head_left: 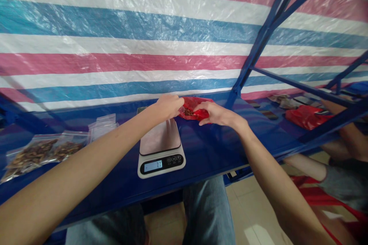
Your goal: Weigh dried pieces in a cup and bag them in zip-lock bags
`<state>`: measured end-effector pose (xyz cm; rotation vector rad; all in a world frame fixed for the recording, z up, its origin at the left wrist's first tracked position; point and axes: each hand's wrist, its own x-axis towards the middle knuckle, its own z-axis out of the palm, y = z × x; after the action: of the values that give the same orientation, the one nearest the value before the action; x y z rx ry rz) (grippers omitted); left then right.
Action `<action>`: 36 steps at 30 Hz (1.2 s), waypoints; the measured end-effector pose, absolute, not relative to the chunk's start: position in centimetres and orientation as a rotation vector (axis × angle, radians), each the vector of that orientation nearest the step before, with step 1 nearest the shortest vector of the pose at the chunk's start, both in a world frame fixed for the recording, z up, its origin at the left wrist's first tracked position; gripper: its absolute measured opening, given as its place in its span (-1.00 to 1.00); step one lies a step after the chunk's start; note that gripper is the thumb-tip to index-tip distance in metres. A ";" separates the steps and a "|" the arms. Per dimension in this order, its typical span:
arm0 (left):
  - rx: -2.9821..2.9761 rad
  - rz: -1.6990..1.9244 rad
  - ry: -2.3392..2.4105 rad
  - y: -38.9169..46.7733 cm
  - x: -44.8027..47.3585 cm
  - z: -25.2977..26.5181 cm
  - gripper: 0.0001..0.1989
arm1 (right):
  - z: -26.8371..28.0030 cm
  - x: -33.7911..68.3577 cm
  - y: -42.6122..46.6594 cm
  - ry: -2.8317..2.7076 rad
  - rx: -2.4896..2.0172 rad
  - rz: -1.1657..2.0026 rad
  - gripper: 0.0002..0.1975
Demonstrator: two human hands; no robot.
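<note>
My left hand [169, 106] is closed above the far right corner of the kitchen scale [160, 138]. A small see-through edge shows at its fingertips, too little to name. Right of the scale lies an open red plastic bag [198, 102] with small brown dried pieces [188, 112] in its mouth. My right hand [214, 113] grips the bag's near side, its fingers reaching in over the rim and the thumb outside. The scale's lit display appears to read 7.7. Its plate is partly hidden by my left hand and forearm.
Filled clear zip bags [38, 153] lie on the blue shelf at left, beside a stack of flat clear bags [102, 125]. A blue metal post [253, 53] rises at right. Beyond it, another person's arm [307, 166] is near a second red bag [307, 116].
</note>
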<state>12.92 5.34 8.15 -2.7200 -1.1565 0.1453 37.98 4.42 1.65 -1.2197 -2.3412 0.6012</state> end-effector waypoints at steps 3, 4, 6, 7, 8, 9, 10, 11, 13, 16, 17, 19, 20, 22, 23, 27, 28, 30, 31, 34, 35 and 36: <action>-2.726 0.126 -1.153 5.2 12.9 8.3 -0.76 | 0.8 39.5 3.3 -2.416 -1.275 0.387 -0.40; -2.730 0.120 -1.150 5.2 12.9 8.3 -0.76 | 0.7 39.8 3.0 -2.418 -1.276 0.334 -0.40; -2.737 0.109 -1.146 5.2 12.8 8.4 -0.76 | 0.9 40.0 2.5 -2.408 -1.263 0.260 -0.44; -2.741 0.105 -1.145 5.2 12.8 8.4 -0.76 | 1.1 39.9 2.3 -2.404 -1.249 0.241 -0.49; -2.745 0.102 -1.145 5.1 12.8 8.4 -0.76 | 1.5 39.7 2.3 -2.401 -1.228 0.229 -0.55; -2.749 0.101 -1.146 5.1 12.7 8.5 -0.76 | 1.9 39.5 2.2 -2.402 -1.197 0.219 -0.61; -2.754 0.101 -1.147 5.1 12.7 8.5 -0.76 | 2.4 39.2 2.2 -2.406 -1.159 0.212 -0.65; -2.758 0.100 -1.149 5.0 12.7 8.6 -0.76 | 2.9 38.9 2.3 -2.414 -1.124 0.203 -0.68; -2.765 0.092 -1.153 5.0 12.7 8.6 -0.75 | 3.7 38.4 2.5 -2.429 -1.077 0.174 -0.69; -2.769 0.062 -1.159 5.1 12.7 8.5 -0.74 | 4.4 38.3 2.6 -2.398 -1.067 0.117 -0.69; -2.769 0.042 -1.164 5.1 12.7 8.4 -0.74 | 4.5 38.4 2.6 -2.370 -1.071 0.115 -0.71; -2.769 -0.006 -1.180 5.0 12.6 8.4 -0.74 | 4.4 38.8 2.4 -2.281 -1.091 0.172 -0.81; -2.770 -0.033 -1.195 4.9 12.5 8.5 -0.74 | 4.3 39.1 2.2 -2.215 -1.106 0.229 -0.87; -2.779 -0.105 -1.241 4.6 12.3 8.5 -0.73 | 4.1 39.8 1.7 -2.072 -1.128 0.355 -0.72; -2.786 -0.166 -1.260 4.4 12.1 8.5 -0.74 | 3.9 40.1 1.4 -2.010 -1.133 0.396 -0.60; -2.854 -0.629 -1.240 3.5 10.5 7.6 -0.77 | 3.4 40.1 -0.1 -1.859 -1.109 0.369 -0.53; -2.866 -0.773 -1.226 3.2 10.0 7.3 -0.77 | 3.3 39.7 -0.5 -1.822 -1.101 0.328 -0.57; -2.861 -1.029 -1.222 2.4 8.8 6.8 -0.74 | 3.3 38.3 -1.5 -1.757 -1.072 0.250 -0.66; -2.844 -1.130 -1.228 2.0 8.1 6.7 -0.71 | 3.5 37.3 -2.0 -1.737 -1.057 0.224 -0.71; -2.801 -1.343 -1.264 0.5 6.4 6.9 -0.64 | 4.5 33.8 -3.4 -1.799 -1.020 0.235 -0.76; -2.790 -1.405 -1.307 0.0 5.8 7.0 -0.62 | 4.9 32.6 -3.7 -1.868 -1.002 0.260 -0.76; -2.783 -1.473 -1.359 -0.4 5.2 7.1 -0.61 | 5.2 31.4 -3.9 -1.957 -0.971 0.289 -0.76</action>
<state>5.21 -0.43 7.14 -2.7832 -1.3590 -1.4725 31.41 -3.93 5.22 -0.9713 -1.9571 0.2885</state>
